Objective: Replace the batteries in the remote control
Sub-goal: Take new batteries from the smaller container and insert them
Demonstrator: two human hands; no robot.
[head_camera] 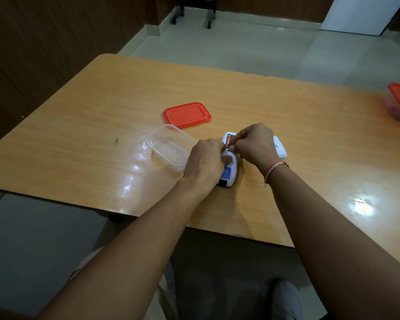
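Left grip [206,161]: fingers curled over white plastic remote control [228,168], pressing it on wooden desk [79,125].
Right grip [254,144]: pinches orange cylindrical battery [228,141] in open compartment, at remote's far end.
Cover: white rectangular piece [280,147], beyond right wrist.

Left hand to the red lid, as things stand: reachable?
Probably yes, once it lets go. The left hand is holding the remote down, and the red lid lies flat just beyond the clear container. Only that low open container sits between them, easy to reach over.
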